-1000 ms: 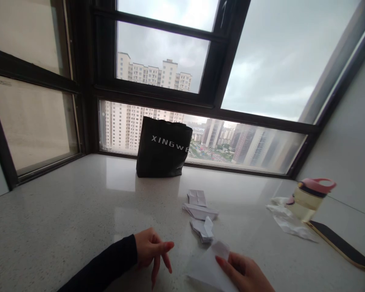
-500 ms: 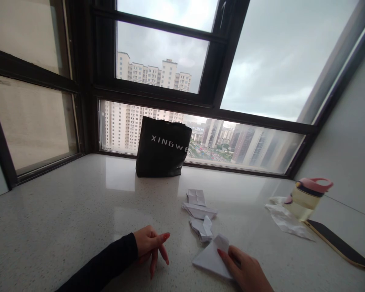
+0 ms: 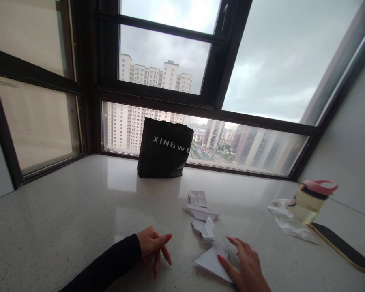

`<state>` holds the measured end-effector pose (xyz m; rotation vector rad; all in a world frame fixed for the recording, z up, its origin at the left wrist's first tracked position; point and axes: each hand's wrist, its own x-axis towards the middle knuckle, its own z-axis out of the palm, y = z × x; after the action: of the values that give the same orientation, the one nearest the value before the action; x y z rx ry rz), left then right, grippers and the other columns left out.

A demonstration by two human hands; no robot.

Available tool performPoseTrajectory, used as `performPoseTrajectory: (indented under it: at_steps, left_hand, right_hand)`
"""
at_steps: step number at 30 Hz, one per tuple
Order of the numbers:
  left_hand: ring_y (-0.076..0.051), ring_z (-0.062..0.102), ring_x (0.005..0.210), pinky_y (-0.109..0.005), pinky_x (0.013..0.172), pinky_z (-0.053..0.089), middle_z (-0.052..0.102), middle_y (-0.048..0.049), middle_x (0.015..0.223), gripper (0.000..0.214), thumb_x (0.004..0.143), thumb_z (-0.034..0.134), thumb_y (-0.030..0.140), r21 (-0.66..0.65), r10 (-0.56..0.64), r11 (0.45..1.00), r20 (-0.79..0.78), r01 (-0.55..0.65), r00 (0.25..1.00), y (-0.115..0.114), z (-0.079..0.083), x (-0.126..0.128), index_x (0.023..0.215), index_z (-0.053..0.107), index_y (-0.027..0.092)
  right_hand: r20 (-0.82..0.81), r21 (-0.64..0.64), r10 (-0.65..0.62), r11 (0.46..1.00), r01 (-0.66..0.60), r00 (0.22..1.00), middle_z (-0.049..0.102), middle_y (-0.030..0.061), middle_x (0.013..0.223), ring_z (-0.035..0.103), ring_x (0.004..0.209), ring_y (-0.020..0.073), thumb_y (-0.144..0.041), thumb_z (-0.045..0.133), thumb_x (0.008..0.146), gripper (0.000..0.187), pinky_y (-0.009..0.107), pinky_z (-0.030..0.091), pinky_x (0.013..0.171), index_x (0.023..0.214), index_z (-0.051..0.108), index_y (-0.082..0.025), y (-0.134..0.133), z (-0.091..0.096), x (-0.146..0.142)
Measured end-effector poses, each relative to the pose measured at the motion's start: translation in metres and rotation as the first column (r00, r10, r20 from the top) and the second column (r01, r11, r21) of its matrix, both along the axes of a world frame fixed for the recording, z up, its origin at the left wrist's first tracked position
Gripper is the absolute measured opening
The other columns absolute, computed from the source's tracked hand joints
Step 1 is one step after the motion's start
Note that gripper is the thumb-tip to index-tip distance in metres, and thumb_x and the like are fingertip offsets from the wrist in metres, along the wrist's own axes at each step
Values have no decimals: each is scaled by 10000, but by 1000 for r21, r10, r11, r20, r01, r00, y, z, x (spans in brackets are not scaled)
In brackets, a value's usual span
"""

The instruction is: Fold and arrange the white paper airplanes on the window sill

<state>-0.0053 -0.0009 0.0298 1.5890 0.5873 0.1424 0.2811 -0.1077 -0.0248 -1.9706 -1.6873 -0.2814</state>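
Observation:
My left hand point(image 3: 155, 246), in a black sleeve, rests over the speckled counter with its fingers loosely apart and nothing in them. A white folded paper piece point(image 3: 211, 261), pointed at its left, lies close to the front. My right hand point(image 3: 246, 261) is open at its right side, the thumb reaching over the paper and the other fingers lifted and spread. Whether the thumb presses on it I cannot tell. Just beyond lie more folded papers: a small crumpled-looking one point(image 3: 203, 231), a boat-shaped one point(image 3: 201, 212) and a creased rectangular one point(image 3: 198, 198).
A black bag point(image 3: 166, 150) with white lettering stands at the back by the window. To the right are a pink-lidded bottle point(image 3: 308, 202), a crumpled tissue point(image 3: 288, 221) and a dark phone-like slab point(image 3: 343, 245). Windows and a white wall bound the counter point(image 3: 63, 227).
My right hand has let go of the folded paper's top flap, its fingers lifting and spreading. The flap now lies flatter. My left hand keeps nearly the same pose; the view has shifted slightly.

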Motion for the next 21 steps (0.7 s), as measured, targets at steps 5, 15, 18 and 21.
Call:
performPoseTrajectory:
  at_steps: [5,15,18,21]
  left_hand:
    - [-46,344,200,-167,235,166,527,6,353,688,684,267,648,23,26,999,-11,-26,1000,0,-1,1,645,642,73]
    - [-117,555,499,-211,491,439,621,-45,616,574,768,200,548,637,438,632,175,-441,882,7,6,-3,719,582,122]
    - [-165,572,759,-262,698,438,635,-63,787,471,805,222,461,804,403,436,229,-405,886,11,3,-8,799,584,160]
    - [-172,547,867,-288,794,410,625,-65,898,420,824,226,397,859,384,322,266,-399,884,14,-4,-11,869,581,177]
  right_hand:
    - [65,124,4,992,-12,998,516,119,1006,489,899,253,-352,407,736,377,397,382,759,1035,477,-133,-5,20,-9]
    - [108,-245,536,831,-500,837,526,61,1092,458,1004,201,-162,450,727,368,299,387,837,1091,483,-194,18,52,-129]
    - [72,-329,558,796,-509,827,456,131,1185,380,1095,252,-321,483,734,481,333,340,901,1150,440,-83,41,41,-157]
    - [73,-286,552,809,-513,831,375,156,1245,312,1146,266,-369,467,745,562,349,305,933,1191,380,-39,58,22,-169]
